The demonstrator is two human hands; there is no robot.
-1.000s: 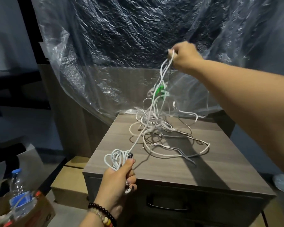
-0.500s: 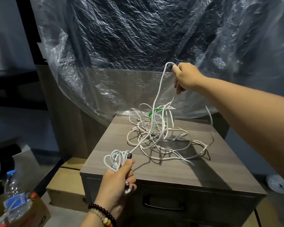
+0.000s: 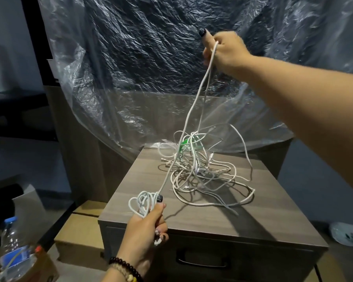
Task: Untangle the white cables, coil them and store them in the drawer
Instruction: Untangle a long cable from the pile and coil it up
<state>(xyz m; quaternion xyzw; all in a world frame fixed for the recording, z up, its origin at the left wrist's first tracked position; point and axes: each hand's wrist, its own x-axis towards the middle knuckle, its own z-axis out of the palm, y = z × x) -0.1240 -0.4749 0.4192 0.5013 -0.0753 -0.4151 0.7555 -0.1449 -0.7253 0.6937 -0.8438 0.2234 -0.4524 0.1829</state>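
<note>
A tangle of white cables point(image 3: 204, 174) lies on top of a grey wooden drawer cabinet point(image 3: 212, 216), with a green piece point(image 3: 185, 143) caught in it. My left hand point(image 3: 147, 224) grips a small coil of white cable point(image 3: 143, 202) at the cabinet's front left corner. From the coil a taut strand point(image 3: 194, 106) rises to my right hand point(image 3: 224, 49), which pinches it high above the tangle. The drawer front with its dark handle point(image 3: 201, 263) is closed.
Crinkled clear plastic sheeting point(image 3: 143, 64) hangs behind the cabinet. Cardboard boxes point(image 3: 80, 233) sit on the floor to the left, and a water bottle point(image 3: 12, 253) stands in a box at the bottom left. A plastic bag point(image 3: 346, 235) lies on the floor at right.
My right hand dropped, then rose again, pulling the strand up out of the tangle, which has shifted. My left hand has kept its grip on the coil.
</note>
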